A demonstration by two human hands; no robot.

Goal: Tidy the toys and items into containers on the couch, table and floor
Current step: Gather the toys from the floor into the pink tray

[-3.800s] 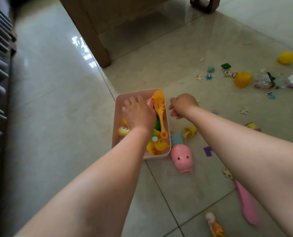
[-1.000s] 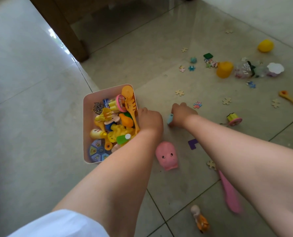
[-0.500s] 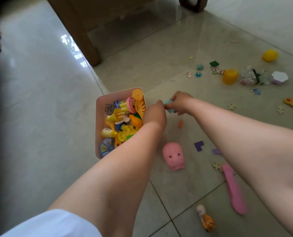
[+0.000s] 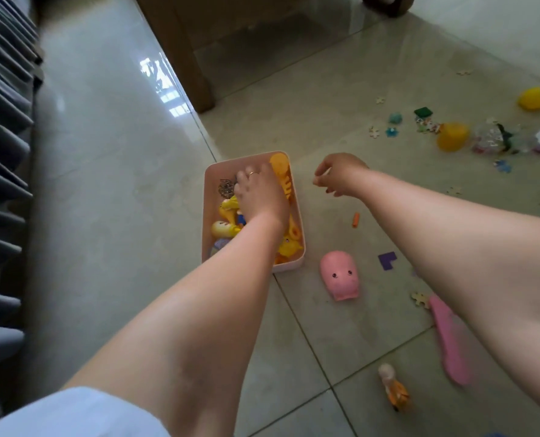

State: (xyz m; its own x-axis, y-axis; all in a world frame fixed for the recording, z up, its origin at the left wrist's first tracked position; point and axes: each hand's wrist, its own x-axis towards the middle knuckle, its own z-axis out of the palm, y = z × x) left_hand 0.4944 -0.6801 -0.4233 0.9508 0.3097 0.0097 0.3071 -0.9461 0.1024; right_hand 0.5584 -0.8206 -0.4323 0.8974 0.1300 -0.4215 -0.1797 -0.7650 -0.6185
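Note:
A pink rectangular bin (image 4: 206, 216) stands on the tiled floor, filled with several yellow and orange plastic toys (image 4: 289, 244). My left hand (image 4: 259, 192) reaches palm-down into the bin's far end, and its fingertips are hidden among the toys. My right hand (image 4: 338, 173) hovers just right of the bin with loosely curled fingers and nothing visible in them. On the floor to the right lie a pink pig toy (image 4: 339, 274), a small orange piece (image 4: 355, 219) and a purple L-shaped piece (image 4: 387, 260).
A pink flat toy (image 4: 451, 342) and a small doll (image 4: 394, 391) lie near my right arm. Farther right are a yellow cup (image 4: 453, 136), a yellow ball (image 4: 533, 98) and scattered puzzle pieces (image 4: 373, 131). A wooden table leg (image 4: 183, 58) stands behind the bin, the grey couch (image 4: 0, 152) at left.
My right hand held a light blue piece beside my left hand; that piece is no longer in it. My left hand has moved from the bin's right edge into the bin.

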